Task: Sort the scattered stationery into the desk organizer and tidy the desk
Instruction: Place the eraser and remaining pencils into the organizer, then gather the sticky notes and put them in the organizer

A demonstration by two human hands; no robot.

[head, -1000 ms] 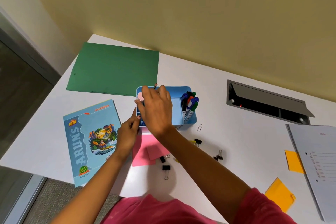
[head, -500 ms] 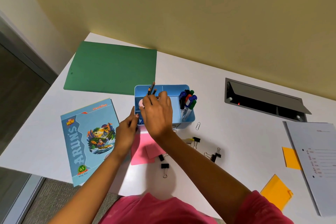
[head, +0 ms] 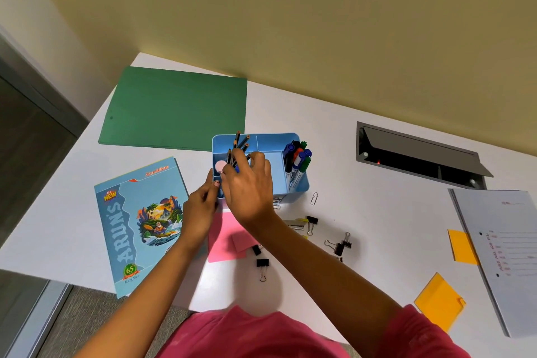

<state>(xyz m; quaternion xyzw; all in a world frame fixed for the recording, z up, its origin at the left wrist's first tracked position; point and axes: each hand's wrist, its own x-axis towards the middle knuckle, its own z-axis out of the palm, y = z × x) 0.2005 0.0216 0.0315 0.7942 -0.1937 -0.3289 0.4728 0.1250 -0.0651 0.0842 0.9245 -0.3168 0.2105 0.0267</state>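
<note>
head view: both hands at the blue plastic desk organizer

fingers of the right hand curl round a bundle of dark wooden pencils, points up, in the organizer's back-left compartment. fingertips of the left hand seem to pinch its near-left wall. coloured markers stand in the right compartment. pink sticky notes lie just in front, black binder clips scattered nearby.
</note>
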